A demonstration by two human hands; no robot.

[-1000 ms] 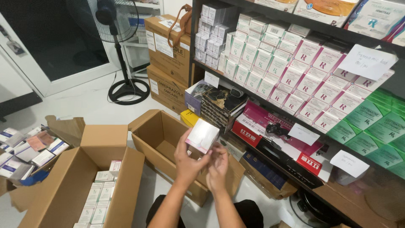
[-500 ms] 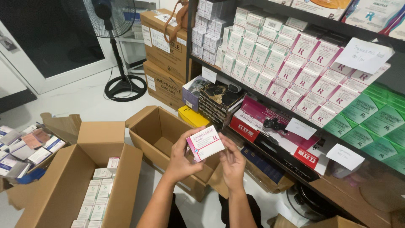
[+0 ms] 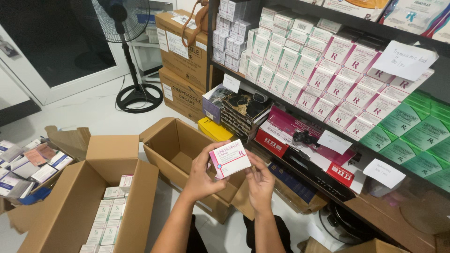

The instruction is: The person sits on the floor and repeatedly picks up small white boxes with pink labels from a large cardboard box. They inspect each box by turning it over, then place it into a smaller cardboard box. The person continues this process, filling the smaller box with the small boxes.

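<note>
The small white-and-pink carton (image 3: 229, 159) sits between my hands above the open cardboard box (image 3: 180, 150), long axis tilted up to the right. My left hand (image 3: 202, 178) pinches its left end; my right hand (image 3: 259, 180) cups the right edge.

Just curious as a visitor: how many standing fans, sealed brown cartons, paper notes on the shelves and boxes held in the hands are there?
Standing fan: 1
Sealed brown cartons: 2
Paper notes on shelves: 4
Held white-and-pink box: 1
Total: 8
</note>
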